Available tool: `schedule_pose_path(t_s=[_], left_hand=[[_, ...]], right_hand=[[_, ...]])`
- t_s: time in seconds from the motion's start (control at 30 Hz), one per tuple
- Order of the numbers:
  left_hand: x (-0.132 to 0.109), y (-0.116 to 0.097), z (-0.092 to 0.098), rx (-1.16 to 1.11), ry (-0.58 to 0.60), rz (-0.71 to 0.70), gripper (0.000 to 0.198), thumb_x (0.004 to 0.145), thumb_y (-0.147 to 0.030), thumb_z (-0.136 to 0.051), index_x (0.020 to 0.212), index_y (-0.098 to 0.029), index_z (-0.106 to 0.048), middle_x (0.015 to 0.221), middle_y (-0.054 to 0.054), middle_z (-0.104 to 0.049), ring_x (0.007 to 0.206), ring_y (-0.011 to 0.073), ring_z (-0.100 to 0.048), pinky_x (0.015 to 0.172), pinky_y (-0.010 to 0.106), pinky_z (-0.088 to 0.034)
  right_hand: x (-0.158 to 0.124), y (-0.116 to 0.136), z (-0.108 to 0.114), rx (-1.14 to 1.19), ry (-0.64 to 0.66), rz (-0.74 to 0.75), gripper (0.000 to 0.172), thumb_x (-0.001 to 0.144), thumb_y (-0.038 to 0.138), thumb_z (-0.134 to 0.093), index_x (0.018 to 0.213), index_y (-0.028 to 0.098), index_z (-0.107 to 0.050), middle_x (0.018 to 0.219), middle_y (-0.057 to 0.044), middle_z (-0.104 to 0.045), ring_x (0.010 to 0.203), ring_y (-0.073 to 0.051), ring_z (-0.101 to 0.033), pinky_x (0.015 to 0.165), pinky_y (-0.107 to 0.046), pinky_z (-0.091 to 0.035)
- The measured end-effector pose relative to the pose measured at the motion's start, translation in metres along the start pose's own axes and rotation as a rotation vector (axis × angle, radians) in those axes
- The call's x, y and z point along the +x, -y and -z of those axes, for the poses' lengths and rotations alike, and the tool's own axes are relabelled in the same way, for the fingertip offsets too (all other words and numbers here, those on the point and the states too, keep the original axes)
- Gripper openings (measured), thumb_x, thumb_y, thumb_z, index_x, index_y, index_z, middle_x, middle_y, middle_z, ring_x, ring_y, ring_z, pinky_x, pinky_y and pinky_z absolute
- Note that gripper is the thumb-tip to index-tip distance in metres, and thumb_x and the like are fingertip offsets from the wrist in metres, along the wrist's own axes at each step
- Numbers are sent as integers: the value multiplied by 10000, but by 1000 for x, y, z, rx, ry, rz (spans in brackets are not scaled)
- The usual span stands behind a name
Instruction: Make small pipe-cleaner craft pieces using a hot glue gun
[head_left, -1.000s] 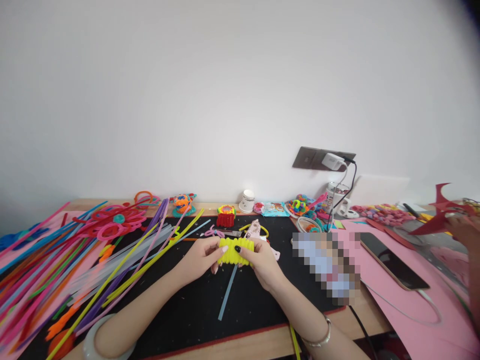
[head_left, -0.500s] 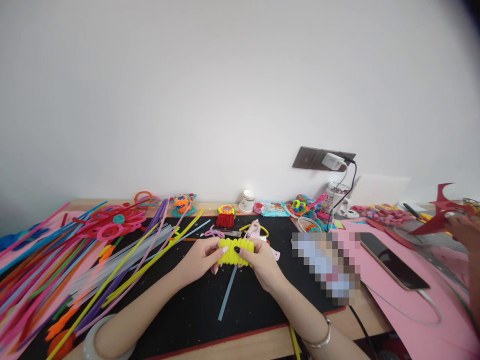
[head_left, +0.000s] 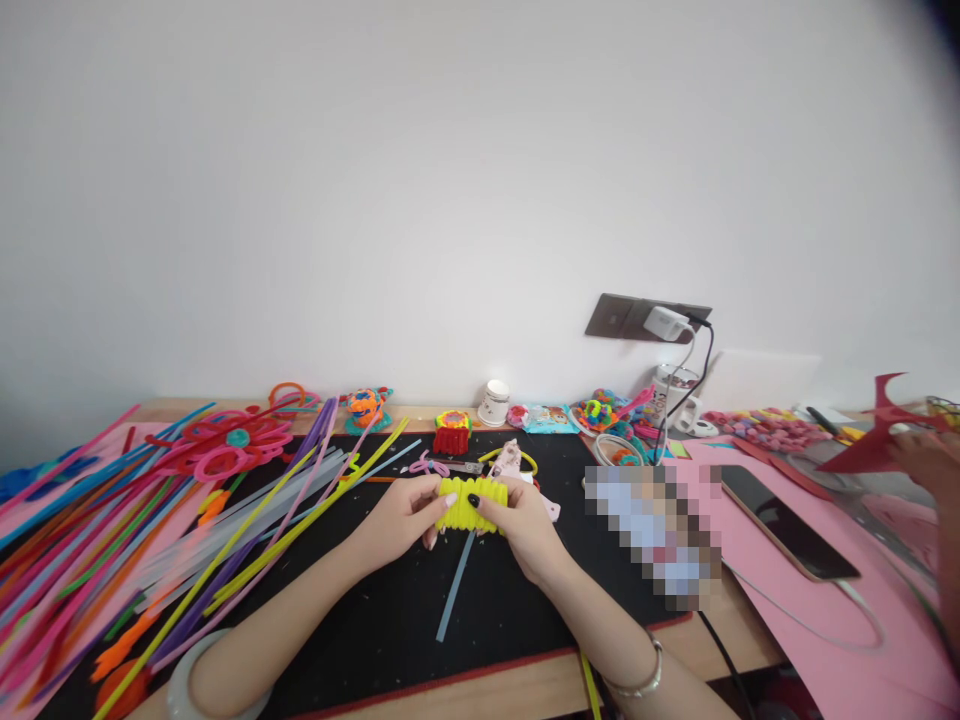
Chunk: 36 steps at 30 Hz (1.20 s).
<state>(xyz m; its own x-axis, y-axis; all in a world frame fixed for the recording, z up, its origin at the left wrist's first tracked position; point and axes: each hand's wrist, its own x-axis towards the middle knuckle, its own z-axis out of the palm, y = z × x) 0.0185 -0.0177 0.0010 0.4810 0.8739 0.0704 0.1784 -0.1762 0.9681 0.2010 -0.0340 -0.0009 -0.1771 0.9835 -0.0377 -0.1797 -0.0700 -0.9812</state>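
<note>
The left hand (head_left: 409, 510) and right hand (head_left: 529, 525) are pinching a bumpy yellow coil (head_left: 466, 505) over the black mat (head_left: 360, 630). They are hiding its ends. The coil is hiding a grey strip's (head_left: 454, 588) top. Blurry squares (head_left: 652, 535) are covering something.

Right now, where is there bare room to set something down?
The red-edged black mat is mostly bare either side of the flat translucent strip, between the forearms. Crowded: leftward, under multicoloured fuzzy stems; beyond both hands, with colourful fuzzy crafts.

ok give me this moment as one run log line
left hand: holds ribbed yellow piece | right hand: holds same piece | near: bluish strip, black mat
</note>
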Motion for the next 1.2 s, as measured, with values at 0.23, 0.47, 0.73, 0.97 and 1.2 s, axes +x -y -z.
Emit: schedule_pose_path(t_s=[0.23,0.47,0.73,0.97,1.2], left_hand=[[0,1,0,-18,8,-8,267,867,-371,-488,681,-182,-453,543,-72,-488,425,85,-500,477,214,-405],[1,2,0,-31,10,-3,263,863,-372,-492,686,-181,-461,536,-73,-483,420,86,-497,466,212,-404],[1,4,0,-35,13,-6,260,869,-372,-489,698,-177,-471,533,-75,-473,422,86,-494,470,209,-402],[1,4,0,-37,10,1,254,867,-366,-490,697,-178,-472,533,-72,-488,422,87,-498,471,208,-404],[0,5,-1,-25,12,-10,263,871,-366,-489,688,-179,-468,522,-72,-490,420,86,-496,473,208,-400]], right_hand=[[1,-1,1,0,0,3,152,681,285,-735,761,165,-689,691,-9,-680,554,-130,-574,525,-230,-442],[1,-2,0,4,3,1,160,672,301,-740,749,174,-682,659,-5,-656,557,-144,-573,533,-250,-447],[2,-4,2,-3,3,2,165,674,308,-735,745,173,-671,658,2,-645,558,-143,-573,541,-253,-452],[4,-9,3,-20,-6,2,174,665,310,-733,741,171,-662,658,2,-647,535,-136,-562,505,-243,-448],[5,-10,3,-32,-6,0,179,668,317,-724,742,167,-661,666,-2,-650,528,-132,-558,504,-243,-448]])
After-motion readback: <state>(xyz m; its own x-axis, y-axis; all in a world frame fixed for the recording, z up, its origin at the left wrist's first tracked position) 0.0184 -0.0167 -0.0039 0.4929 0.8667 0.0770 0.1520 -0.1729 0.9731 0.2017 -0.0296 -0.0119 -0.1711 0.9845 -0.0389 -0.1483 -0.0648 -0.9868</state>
